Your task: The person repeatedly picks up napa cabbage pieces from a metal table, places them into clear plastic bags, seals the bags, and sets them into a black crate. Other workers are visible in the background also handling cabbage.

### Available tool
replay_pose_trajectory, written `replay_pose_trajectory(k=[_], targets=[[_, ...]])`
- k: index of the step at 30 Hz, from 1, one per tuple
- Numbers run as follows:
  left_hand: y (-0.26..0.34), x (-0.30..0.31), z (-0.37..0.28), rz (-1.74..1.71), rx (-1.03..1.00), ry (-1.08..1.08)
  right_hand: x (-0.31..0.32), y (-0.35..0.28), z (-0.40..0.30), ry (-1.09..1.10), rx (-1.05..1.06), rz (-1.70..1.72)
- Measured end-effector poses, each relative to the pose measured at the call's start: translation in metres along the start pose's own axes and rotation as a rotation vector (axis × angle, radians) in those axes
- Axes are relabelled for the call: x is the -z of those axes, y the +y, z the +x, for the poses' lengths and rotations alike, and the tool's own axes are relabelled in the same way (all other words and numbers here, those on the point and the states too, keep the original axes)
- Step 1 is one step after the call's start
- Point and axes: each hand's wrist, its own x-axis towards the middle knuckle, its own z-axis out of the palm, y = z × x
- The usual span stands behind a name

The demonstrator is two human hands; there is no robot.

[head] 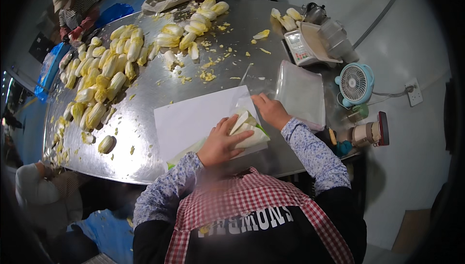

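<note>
My left hand (222,141) lies spread over a pale green-edged plastic bag or wrapper (250,133), which rests on a large white sheet (192,113). Its thumb and fingers press on the folded part; whether anything is inside cannot be told. Clear film (241,98) runs from the folded bag towards my right hand (271,110). The fingertips of that hand are at the film's edge, by the sheet's right side, and seem to pinch it. A stack of clear plastic bags (300,93) lies just right of my right hand.
Many napa cabbages (109,66) are heaped left on the steel table (145,93), more (198,24) at the far middle. A digital scale (301,47), a blue fan (353,82) and a tape dispenser or similar item (363,134) stand right. Other people (78,13) work around the table.
</note>
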Motion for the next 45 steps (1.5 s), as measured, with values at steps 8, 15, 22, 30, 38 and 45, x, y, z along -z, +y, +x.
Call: replay_pose_trajectory(k=[8, 15, 22, 30, 38, 45], targets=[[-0.024, -0.015, -0.022, 0.422, 0.238, 0.067, -0.025, -0.063, 0.024, -0.091, -0.019, 0.129], [-0.062, -0.033, -0.020, 0.243, 0.204, 0.290, -0.049, -0.107, 0.088, -0.139, -0.024, 0.216], [-0.051, -0.018, 0.043, 0.109, 0.923, 0.267, -0.112, -0.164, 0.104, -0.075, -0.086, -0.163], [-0.081, 0.020, 0.005, -0.468, 0.306, 0.731, 0.031, -0.144, 0.085, 0.161, -0.036, 0.482], [-0.094, 0.013, 0.019, -1.477, 0.416, 0.578, -0.009, -0.119, 0.053, 0.164, 0.009, 0.376], [-0.054, 0.033, 0.022, -1.766, 0.368, 0.481, 0.026, -0.134, 0.064, 0.208, 0.071, 0.359]])
